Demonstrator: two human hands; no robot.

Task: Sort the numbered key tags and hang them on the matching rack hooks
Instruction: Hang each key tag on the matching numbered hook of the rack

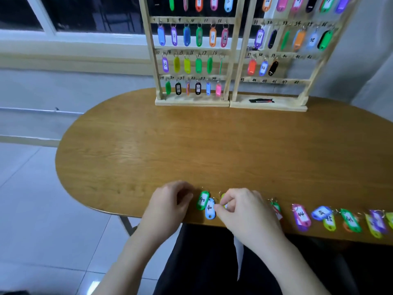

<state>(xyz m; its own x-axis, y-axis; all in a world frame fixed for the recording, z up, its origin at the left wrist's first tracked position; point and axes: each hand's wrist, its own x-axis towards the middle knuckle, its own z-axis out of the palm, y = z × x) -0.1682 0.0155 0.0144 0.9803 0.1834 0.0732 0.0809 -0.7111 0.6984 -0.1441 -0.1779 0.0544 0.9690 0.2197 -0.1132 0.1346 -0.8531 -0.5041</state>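
Head view, right hand (pixel 242 207) pinching yellow tag (pixel 223 198), left hand (pixel 170 201) curled

We are seeing two bare arms reaching in from the bottom, with no sleeves showing on them. The left hand (pixel 170 204) and the right hand (pixel 244 209) are wearing no gloves, no rings and no watch. The nails are looking short and plain. Below the arms, the person is wearing dark, almost black clothing over the lap, and a thin white strip is running down it.
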